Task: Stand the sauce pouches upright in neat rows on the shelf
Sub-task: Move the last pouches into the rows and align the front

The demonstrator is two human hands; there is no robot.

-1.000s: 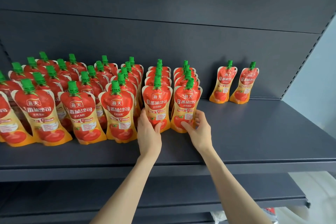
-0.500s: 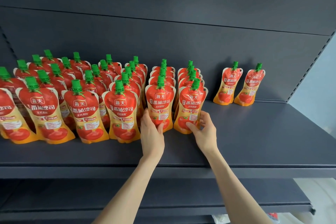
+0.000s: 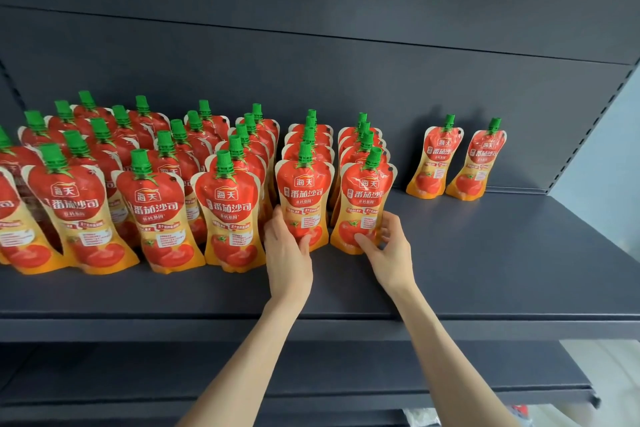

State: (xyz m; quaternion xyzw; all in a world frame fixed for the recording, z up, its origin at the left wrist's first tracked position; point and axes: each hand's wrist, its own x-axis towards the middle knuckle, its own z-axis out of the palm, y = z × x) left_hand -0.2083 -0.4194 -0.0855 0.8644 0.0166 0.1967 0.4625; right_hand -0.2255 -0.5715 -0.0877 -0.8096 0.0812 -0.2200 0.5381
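Several red and yellow tomato sauce pouches with green caps stand upright in rows on the dark grey shelf (image 3: 485, 253). My left hand (image 3: 287, 253) grips the bottom of a front pouch (image 3: 304, 191) at the head of one row. My right hand (image 3: 388, 250) grips the bottom of the neighbouring front pouch (image 3: 367, 194), which tilts slightly to the right. Two more pouches (image 3: 434, 159) (image 3: 478, 163) lean against the back wall to the right, apart from the rows.
The dark back panel (image 3: 346, 80) rises behind the pouches. A perforated upright (image 3: 588, 121) bounds the shelf at the right. A lower shelf (image 3: 381, 374) lies beneath. Bare shelf surface stretches to the right of my hands and along the front edge.
Both hands stay on the bottoms of the same two front pouches; the view has shifted slightly, and the right pouch now tilts a little more to the right.
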